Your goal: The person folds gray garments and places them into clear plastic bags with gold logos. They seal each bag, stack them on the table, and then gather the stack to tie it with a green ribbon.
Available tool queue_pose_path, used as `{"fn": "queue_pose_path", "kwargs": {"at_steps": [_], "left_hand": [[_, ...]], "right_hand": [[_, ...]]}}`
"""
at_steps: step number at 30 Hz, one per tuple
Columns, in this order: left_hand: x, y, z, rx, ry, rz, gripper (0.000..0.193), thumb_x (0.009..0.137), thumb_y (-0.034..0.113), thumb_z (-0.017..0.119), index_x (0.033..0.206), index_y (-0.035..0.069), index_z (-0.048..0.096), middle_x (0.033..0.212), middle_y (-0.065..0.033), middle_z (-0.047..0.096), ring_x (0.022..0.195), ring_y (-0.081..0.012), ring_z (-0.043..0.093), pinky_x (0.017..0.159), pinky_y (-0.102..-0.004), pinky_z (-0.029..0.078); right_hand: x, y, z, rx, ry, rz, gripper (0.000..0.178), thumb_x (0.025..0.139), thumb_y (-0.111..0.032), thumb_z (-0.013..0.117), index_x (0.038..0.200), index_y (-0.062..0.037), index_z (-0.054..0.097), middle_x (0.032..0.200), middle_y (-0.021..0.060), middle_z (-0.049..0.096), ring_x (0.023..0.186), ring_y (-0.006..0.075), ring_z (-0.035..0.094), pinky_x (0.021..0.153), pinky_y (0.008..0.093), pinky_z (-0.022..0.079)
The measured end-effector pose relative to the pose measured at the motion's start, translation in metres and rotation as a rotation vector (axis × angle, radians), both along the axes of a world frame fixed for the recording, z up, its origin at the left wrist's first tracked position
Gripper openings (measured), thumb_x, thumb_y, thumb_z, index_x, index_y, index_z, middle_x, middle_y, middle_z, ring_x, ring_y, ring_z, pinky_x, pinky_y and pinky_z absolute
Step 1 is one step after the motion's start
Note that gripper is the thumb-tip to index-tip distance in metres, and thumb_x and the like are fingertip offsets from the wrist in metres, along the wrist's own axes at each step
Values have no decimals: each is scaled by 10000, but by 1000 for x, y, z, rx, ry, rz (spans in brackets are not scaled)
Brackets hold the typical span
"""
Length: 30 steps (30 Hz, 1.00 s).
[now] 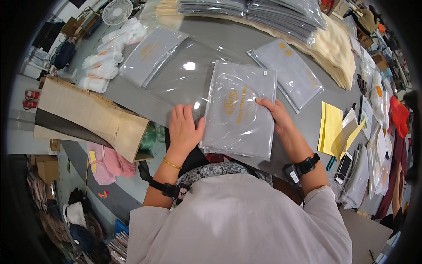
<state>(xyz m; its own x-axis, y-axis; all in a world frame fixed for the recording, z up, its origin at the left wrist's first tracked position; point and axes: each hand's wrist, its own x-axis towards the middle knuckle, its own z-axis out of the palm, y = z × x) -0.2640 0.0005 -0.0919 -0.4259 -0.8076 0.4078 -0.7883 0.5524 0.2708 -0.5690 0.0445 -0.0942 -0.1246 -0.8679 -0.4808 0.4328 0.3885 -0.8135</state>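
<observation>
I hold a grey packet [237, 115] in its clear plastic sleeve, flat on the grey surface [303, 127] just in front of me, between both hands. To do this well, I judge I should keep both long edges pinned evenly and press the film smooth — no trapped air, no crooked corners.

My left hand [183, 128] lies flat with its fingers [180, 111] spread and nearly straight, the palm edge pressing the packet's left side and an empty clear sleeve [187, 77] beside it. My right hand [278, 115] curls loosely, fingers pinching the packet's right edge. Another grey packet [288, 72] lies near, up to the right; yellow papers [330, 130] sit further right.
</observation>
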Motion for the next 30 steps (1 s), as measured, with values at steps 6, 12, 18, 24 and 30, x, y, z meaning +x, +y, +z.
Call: {"fn": "queue_pose_path", "kwargs": {"at_steps": [6, 12, 18, 24, 30], "left_hand": [[-11, -4, -15, 29, 40, 142, 385, 885, 287, 740, 1068, 30, 520, 1051, -143, 573, 965, -356, 618, 694, -453, 536], [12, -8, -25, 246, 98, 188, 219, 949, 200, 660, 1059, 47, 547, 964, -134, 626, 796, -358, 680, 676, -449, 544], [29, -3, -12, 1023, 1472, 284, 112, 1037, 152, 556, 1061, 44, 537, 1132, -132, 592, 936, -335, 694, 777, -413, 602], [28, -1, -28, 1044, 1315, 310, 195, 1074, 225, 522, 1235, 117, 503, 1183, -61, 625, 1057, -212, 676, 845, -320, 583], [14, 9, -52, 977, 1327, 360, 358, 1043, 125, 556, 1390, 127, 467, 1215, -55, 623, 1000, -178, 670, 724, -327, 585]], "right_hand": [[-19, -10, 1, -24, -46, 45, 465, 894, -181, 745, 1234, 94, 585, 1049, 168, 714, 872, 230, 741, 751, 365, 630], [-20, -7, -7, -32, -74, 17, 478, 888, -168, 752, 1237, 107, 576, 1083, 181, 706, 899, 249, 741, 785, 381, 634], [-9, -8, -11, -30, -234, -13, 467, 891, -166, 753, 1235, 99, 581, 1085, 189, 705, 911, 259, 740, 787, 395, 639], [8, -16, -15, -60, -646, -60, 446, 924, -201, 722, 1252, 65, 579, 1079, 172, 709, 902, 248, 743, 742, 405, 648], [16, -15, -1, -80, 33, -2, 595, 913, -332, 752, 1278, 88, 540, 1056, 186, 715, 905, 296, 740, 793, 405, 616]]}}
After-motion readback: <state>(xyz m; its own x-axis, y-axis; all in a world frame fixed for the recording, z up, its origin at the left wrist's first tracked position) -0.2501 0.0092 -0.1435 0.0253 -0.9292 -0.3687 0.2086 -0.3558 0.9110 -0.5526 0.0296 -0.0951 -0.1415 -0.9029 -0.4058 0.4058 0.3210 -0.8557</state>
